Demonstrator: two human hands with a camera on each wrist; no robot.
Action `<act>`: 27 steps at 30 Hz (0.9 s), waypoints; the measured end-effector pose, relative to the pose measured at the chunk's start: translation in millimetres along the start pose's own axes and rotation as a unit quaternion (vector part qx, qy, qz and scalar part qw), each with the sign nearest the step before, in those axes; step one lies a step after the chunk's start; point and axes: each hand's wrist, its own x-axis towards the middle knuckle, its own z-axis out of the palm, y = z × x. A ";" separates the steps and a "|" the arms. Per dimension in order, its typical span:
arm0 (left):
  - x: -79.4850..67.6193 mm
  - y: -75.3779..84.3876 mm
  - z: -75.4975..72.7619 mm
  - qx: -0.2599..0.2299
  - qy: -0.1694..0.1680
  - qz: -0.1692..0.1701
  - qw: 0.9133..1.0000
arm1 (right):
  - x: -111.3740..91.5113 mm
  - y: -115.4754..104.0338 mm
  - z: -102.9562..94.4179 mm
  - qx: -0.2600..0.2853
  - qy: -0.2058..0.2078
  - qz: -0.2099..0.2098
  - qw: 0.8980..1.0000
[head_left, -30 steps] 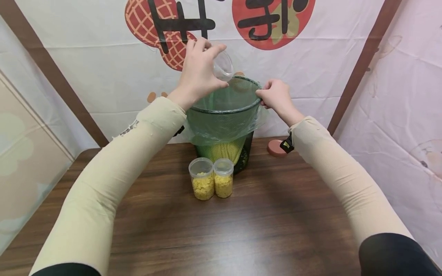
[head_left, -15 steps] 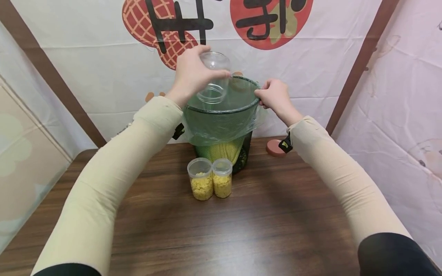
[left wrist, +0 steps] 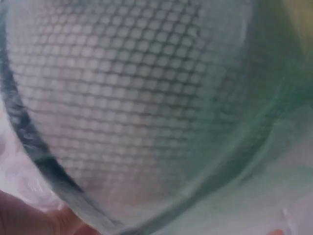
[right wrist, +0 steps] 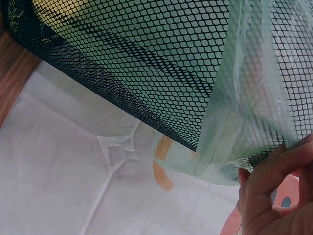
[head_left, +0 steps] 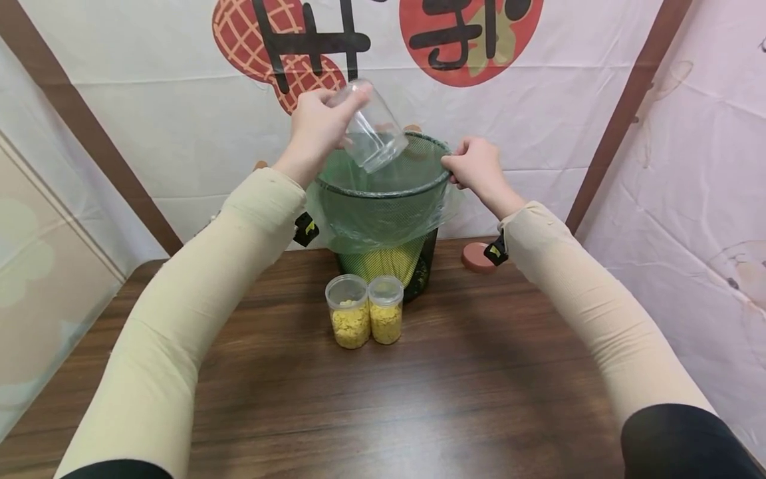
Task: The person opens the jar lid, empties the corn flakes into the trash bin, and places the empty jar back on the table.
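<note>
My left hand (head_left: 316, 128) grips a clear jar (head_left: 377, 136) above the bin, its lower end slanting toward the right into the opening. No contents show in this jar. With its thumb and fingers, my right hand (head_left: 475, 166) pinches the rim of the dark mesh bin (head_left: 426, 263) on the right side, where a thin green bag (head_left: 383, 216) folds over it. The right wrist view has those fingers (right wrist: 274, 186) bent at the bag's edge. Mesh and rim (left wrist: 54, 171) fill the left wrist view; the jar is out of it.
Two clear jars of yellow crumbly pieces, a wider one (head_left: 350, 322) and a narrower one (head_left: 386, 319), stand in front of the bin on the brown wooden table (head_left: 383, 412). A pink lid (head_left: 477, 257) lies to the right. Behind hangs a printed white cloth (head_left: 538, 133).
The jar has swung from high over the bin to upright lower down, then to a slant with its lower end toward the right. My right hand stays on the rim.
</note>
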 end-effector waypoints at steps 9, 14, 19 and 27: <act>-3.7 -2.9 6.9 0.237 0.054 0.101 0.965 | -0.7 1.2 -0.9 0.006 0.001 0.002 1.000; -6.4 -8.0 10.0 0.281 0.060 0.147 0.947 | -1.0 0.6 -0.7 0.002 0.000 0.002 1.000; -8.3 -10.4 11.4 0.314 0.080 0.203 0.924 | -1.3 0.4 0.3 0.002 -0.001 -0.006 1.000; -10.7 -10.4 12.6 0.344 0.083 0.224 0.908 | -2.1 -0.4 0.2 0.003 0.001 -0.005 1.000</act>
